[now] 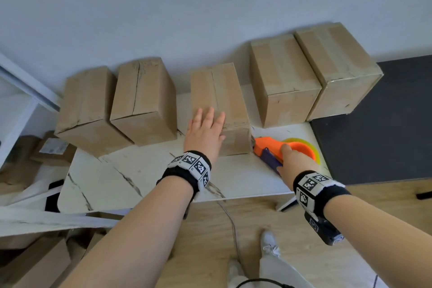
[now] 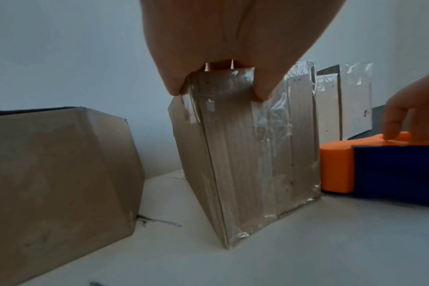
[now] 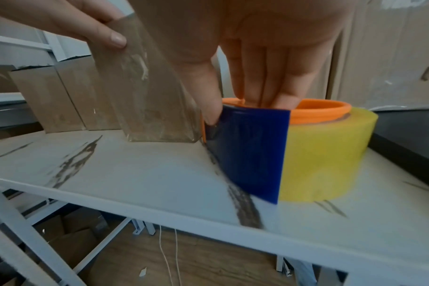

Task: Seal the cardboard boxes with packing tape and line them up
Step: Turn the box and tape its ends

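Note:
Several cardboard boxes stand in a row on the white marbled table [image 1: 140, 170]. My left hand [image 1: 207, 128] lies flat on the top of the middle box [image 1: 219, 91], by its near edge, fingers straight. Its thumb [image 3: 110, 36] rests against the near face. Clear tape runs down that near face [image 2: 245, 154]. Just right of this box, on the table, stands the orange and blue tape dispenser [image 1: 268, 145] with its yellow tape roll [image 3: 326, 154]. My right hand [image 1: 292, 159] grips the dispenser, fingers inside the orange ring [image 3: 269, 96] and thumb on the blue guard.
Two boxes [image 1: 86, 105] [image 1: 142, 100] with open top seams stand left of the middle one. Two taped boxes [image 1: 282, 72] [image 1: 334, 63] stand to its right, against the wall. A dark surface [image 1: 385, 124] adjoins the table's right edge. More cardboard lies on the floor at lower left [image 1: 35, 264].

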